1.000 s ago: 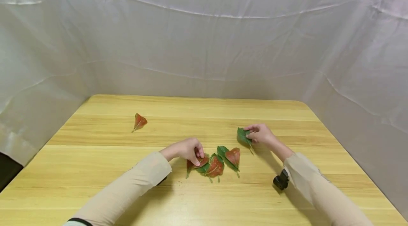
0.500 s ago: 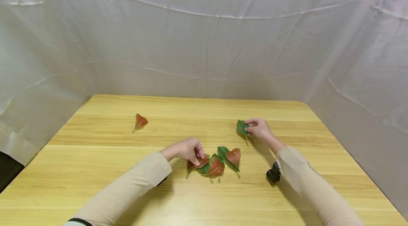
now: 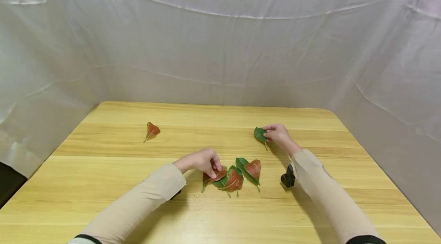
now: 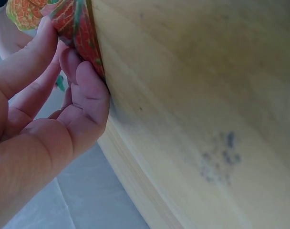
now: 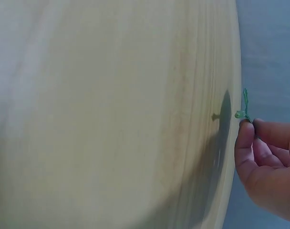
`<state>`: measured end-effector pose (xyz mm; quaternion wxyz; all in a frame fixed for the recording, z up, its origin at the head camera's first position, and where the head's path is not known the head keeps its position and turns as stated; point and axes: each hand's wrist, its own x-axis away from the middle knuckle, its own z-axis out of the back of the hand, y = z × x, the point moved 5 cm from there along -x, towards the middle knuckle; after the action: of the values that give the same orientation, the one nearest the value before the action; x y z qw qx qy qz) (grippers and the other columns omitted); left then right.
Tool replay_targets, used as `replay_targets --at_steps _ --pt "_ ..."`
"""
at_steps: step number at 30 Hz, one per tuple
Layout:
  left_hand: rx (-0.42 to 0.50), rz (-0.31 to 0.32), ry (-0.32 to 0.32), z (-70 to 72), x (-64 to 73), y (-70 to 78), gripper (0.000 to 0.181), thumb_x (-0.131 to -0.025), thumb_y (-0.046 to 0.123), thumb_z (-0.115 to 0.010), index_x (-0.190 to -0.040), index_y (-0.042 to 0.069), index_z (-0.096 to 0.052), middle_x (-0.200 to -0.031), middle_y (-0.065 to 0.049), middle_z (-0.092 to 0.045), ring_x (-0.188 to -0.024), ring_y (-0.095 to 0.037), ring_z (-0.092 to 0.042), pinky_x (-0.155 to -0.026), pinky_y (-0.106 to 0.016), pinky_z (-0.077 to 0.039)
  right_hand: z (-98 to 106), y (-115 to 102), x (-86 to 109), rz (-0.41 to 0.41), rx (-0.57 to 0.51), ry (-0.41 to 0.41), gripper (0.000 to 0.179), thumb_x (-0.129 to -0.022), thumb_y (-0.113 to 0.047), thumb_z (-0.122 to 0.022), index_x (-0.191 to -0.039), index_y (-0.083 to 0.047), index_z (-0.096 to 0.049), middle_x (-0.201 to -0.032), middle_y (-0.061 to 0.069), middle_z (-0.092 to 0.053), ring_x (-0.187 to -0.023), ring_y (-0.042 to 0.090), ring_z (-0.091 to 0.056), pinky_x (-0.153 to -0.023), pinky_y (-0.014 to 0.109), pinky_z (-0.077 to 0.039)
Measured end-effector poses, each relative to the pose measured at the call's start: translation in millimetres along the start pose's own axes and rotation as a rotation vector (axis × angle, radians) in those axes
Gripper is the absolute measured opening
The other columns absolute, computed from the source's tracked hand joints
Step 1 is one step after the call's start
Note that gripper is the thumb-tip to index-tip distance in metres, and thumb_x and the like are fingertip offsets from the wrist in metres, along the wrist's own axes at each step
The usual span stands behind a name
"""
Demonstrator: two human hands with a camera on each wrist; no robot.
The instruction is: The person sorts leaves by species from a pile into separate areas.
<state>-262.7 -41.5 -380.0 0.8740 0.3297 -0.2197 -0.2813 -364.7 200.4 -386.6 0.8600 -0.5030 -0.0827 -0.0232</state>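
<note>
In the head view my left hand (image 3: 204,160) pinches a red leaf (image 3: 220,174) at the left end of a row of overlapping leaves. The left wrist view shows thumb and fingers at that leaf's edge, its red veined face near the tabletop. Beside it lie a red leaf (image 3: 234,180) over green ones, then a smaller red leaf (image 3: 253,168) on a green leaf (image 3: 241,162). Farther back on the right, my right hand (image 3: 278,135) pinches a green leaf (image 3: 260,134) between thumb and fingertips. The right wrist view shows this leaf edge-on, apart from its shadow on the wood.
A single red leaf (image 3: 151,131) lies at the back left of the wooden table (image 3: 103,183). Dark specks (image 4: 226,155) dot the wood near my left hand. Pale grey sheeting (image 3: 220,45) hangs behind the table and along both sides.
My right hand has carried the green leaf away from me and slightly left, toward the table's back. The left hand and the leaves in the row have stayed in place.
</note>
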Motion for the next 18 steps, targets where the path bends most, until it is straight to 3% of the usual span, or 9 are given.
replay_targets --at_steps 18 --pt "-0.023 -0.013 -0.014 -0.1 -2.0 -2.1 0.016 -0.066 -0.007 -0.074 -0.081 -0.002 -0.069 -0.077 -0.004 -0.064 -0.071 -0.010 -0.056 -0.063 -0.018 -0.047 -4.3 0.1 -2.8 0.045 0.099 -0.033 0.033 -0.082 0.005 -0.058 -0.115 0.011 -0.053 -0.113 0.030 -0.050 -0.083 0.025 -0.059 -0.062 0.029 -0.051"
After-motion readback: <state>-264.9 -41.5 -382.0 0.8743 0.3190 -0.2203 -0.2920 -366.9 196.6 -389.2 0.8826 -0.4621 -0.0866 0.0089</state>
